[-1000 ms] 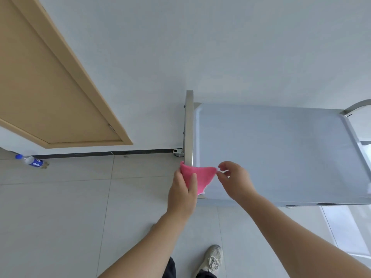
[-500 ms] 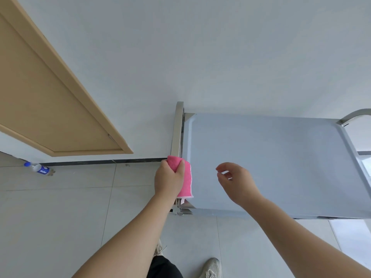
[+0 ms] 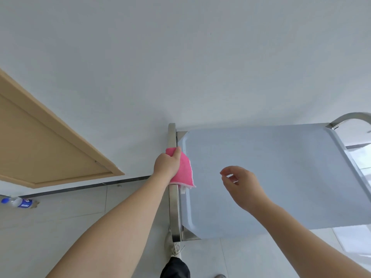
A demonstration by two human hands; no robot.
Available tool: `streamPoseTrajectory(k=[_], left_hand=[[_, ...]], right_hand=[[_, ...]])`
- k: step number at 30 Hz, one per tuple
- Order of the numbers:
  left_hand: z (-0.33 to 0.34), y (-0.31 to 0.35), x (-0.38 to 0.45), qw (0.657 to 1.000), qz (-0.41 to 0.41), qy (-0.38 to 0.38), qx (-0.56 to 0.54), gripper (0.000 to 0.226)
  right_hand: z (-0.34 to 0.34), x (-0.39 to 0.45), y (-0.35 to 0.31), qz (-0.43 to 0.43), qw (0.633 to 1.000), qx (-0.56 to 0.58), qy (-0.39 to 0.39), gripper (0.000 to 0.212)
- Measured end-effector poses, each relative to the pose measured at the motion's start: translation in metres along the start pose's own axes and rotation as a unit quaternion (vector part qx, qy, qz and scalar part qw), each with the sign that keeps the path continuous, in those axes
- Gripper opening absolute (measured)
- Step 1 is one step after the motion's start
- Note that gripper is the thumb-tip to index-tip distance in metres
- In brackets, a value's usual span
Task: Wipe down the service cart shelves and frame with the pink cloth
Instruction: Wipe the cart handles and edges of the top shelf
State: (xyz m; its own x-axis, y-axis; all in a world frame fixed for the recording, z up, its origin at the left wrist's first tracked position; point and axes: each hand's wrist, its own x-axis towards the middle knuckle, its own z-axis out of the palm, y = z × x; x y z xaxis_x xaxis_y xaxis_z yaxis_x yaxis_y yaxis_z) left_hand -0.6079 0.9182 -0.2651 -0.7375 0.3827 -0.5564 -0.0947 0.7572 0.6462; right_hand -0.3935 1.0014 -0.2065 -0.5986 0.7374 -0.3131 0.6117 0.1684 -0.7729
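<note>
Pink cloth is bunched in your left hand around the frame rail, right hand loose and empty, so the dangling flap could slip off mid-wipe.

Soft, even daylight is filling the scene, with no hard shadows showing; the brightest patch is glaring off the floor tiles at the lower right; the white wall is shading gently greyer toward the top; the wide lens is bending the door frame and stretching both forearms at the edges; fine detail is looking slightly soft throughout.
</note>
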Motion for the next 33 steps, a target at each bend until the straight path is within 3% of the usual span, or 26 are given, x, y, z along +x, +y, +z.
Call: streamPoseTrajectory(k=[6, 10, 13, 17, 22, 28, 33], left_hand=[[-0.016, 0.057, 0.069, 0.992, -0.053, -0.057, -0.095, 0.077], [-0.024, 0.084, 0.097, 0.968, -0.13, -0.135, -0.166, 0.048], [-0.024, 0.09, 0.099, 0.963, -0.139, -0.152, -0.172, 0.039], [-0.024, 0.082, 0.091, 0.966, -0.121, -0.126, -0.19, 0.038], [-0.018, 0.055, 0.067, 0.987, -0.058, -0.059, -0.135, 0.061], [-0.008, 0.004, 0.005, 0.996, 0.049, -0.024, -0.07, 0.052], [0.001, -0.035, -0.049, 0.995, 0.074, -0.023, -0.062, 0.049]], right_hand=[[0.004, 0.029, -0.012, 0.026, 0.999, -0.016, 0.016, 0.017], [0.006, 0.043, -0.013, 0.049, 0.998, -0.014, 0.025, 0.016], [0.01, 0.048, -0.015, 0.052, 0.998, -0.001, 0.031, 0.017], [0.012, 0.049, -0.02, 0.046, 0.999, 0.001, 0.028, 0.016], [0.01, 0.04, -0.024, 0.027, 0.999, -0.002, 0.025, 0.016], [0.006, 0.024, -0.025, 0.01, 1.0, 0.008, 0.018, 0.019], [0.001, 0.006, -0.025, -0.011, 1.0, 0.008, 0.01, 0.02]])
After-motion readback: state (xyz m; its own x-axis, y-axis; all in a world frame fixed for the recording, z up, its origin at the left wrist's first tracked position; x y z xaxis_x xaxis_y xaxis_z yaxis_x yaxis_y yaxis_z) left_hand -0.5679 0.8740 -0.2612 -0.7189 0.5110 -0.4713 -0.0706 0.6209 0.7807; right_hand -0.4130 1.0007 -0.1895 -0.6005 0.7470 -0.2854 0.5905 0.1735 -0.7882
